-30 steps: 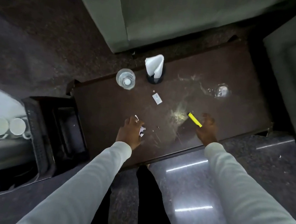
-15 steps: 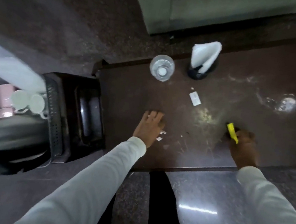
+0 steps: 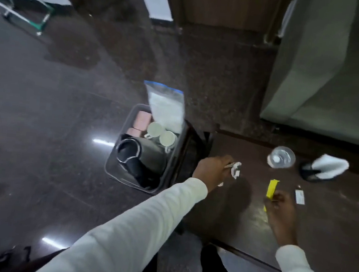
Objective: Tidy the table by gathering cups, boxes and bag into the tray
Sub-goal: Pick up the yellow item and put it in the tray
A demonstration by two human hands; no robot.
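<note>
A dark tray (image 3: pixel 113 164) stands left of the brown table (image 3: pixel 319 228). It holds two white cups (image 3: pixel 162 134), pink boxes (image 3: pixel 141 120), a clear bag (image 3: pixel 166 108) with a blue strip and a black kettle (image 3: pixel 132 155). My left hand (image 3: pixel 212 170) hovers over the table's left end, shut on crumpled white paper scraps (image 3: pixel 235 169). My right hand (image 3: pixel 281 210) is above the table's near edge, shut on a yellow packet (image 3: pixel 271 188).
On the table stand a clear glass (image 3: pixel 281 157), a black holder with white napkins (image 3: pixel 321 169) and a small white sachet (image 3: pixel 300 196). A green sofa (image 3: pixel 335 74) stands behind the table. A glass table (image 3: pixel 21 8) is far left on the glossy floor.
The view has swung left, bringing the tray to the centre. My left hand has lifted off the table with the paper scraps. My right hand has risen with the yellow packet.
</note>
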